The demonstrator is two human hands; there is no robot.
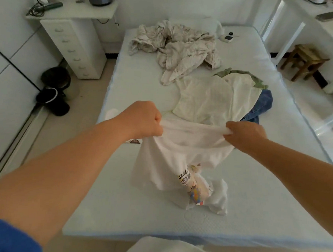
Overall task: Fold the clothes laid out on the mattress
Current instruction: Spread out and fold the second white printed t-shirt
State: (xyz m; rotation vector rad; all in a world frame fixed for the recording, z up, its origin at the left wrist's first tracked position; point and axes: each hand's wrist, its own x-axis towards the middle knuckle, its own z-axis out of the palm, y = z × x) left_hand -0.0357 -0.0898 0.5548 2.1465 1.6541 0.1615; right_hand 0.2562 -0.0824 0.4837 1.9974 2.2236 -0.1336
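Observation:
A white t-shirt (182,150) with a colourful print hangs between my two hands above the pale mattress (112,209). Its lower end rests crumpled on the mattress near the front. My left hand (144,120) is closed in a fist on the shirt's left edge. On the opposite edge my right hand (245,134) grips the fabric, so the top is stretched between them. Behind lie a cream garment (210,98), a green garment (256,80) and blue jeans (261,105), partly under one another. A crumpled patterned sheet (179,48) lies further back.
A white drawer unit (75,49) under a desk stands at the back left, with a black bin (56,89) on the floor. A wooden stool (305,60) sits to the right of the bed. Small white devices (227,37) rest at the mattress's far end. White fabric (164,249) shows at the bottom edge.

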